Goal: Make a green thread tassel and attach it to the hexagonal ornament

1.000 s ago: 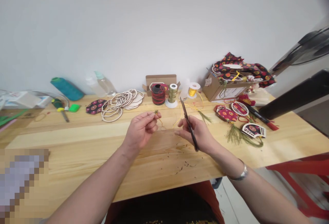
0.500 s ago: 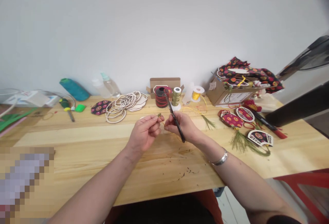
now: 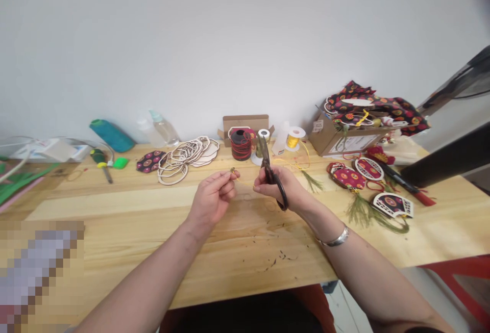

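Between finger and thumb, my left hand point(image 3: 215, 194) pinches a small greenish knot with a yellow cord point(image 3: 245, 183) running from it. The cord stretches across to my right hand point(image 3: 281, 185), whose fingertips hold its other end. Dark-handled scissors point(image 3: 270, 172) are also held in my right hand, blades pointing up and away toward the thread spools. A red-and-black cord spool point(image 3: 241, 147) stands behind the hands, beside an olive thread spool point(image 3: 258, 154) partly hidden by the scissors. A yellow thread spool point(image 3: 294, 139) is to their right.
At the left lie wooden frames point(image 3: 184, 157), a screwdriver point(image 3: 101, 162) and a teal thread cone point(image 3: 112, 135). On the right are a fabric-filled cardboard box point(image 3: 337, 136), tasselled ornaments point(image 3: 346, 176) and a black post point(image 3: 451, 157). Dark scraps point(image 3: 281, 257) lie near the front edge.
My right hand has moved rightward with the scissors, away from my left hand. The cord between the hands is now longer and straighter. The left hand has shifted slightly left.
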A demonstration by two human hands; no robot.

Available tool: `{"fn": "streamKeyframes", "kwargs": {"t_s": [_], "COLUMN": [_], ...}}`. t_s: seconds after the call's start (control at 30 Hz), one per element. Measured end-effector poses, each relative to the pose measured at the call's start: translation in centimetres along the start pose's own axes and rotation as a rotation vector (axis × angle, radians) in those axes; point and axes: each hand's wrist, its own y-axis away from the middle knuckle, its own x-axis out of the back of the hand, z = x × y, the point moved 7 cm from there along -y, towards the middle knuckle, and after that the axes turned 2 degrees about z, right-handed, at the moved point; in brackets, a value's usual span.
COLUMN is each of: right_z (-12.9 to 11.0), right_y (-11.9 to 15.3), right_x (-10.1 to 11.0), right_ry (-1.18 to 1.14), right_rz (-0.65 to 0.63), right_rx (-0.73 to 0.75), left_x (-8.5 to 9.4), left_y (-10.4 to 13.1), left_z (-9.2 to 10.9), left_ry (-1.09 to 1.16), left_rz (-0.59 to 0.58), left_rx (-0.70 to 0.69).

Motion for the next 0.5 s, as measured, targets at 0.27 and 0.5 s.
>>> {"fn": "streamKeyframes", "kwargs": {"t_s": [0.27,0.5], "right_z": [-0.5,-0.4], "right_y": [0.3,0.1], "right_x": [-0.3,-0.2], "right_ry": [0.015,0.032], "right_rz": [0.030,0.053], "right_rx": [0.017,0.046], "left_x": [-0.8,-0.9], "left_y": [0.6,0.6], "left_z": [-1.4,-1.8], "left_ry": [-0.113,-0.172], "left_rz": [-0.074,-0.083], "left_rx": [0.110,0.142]}}
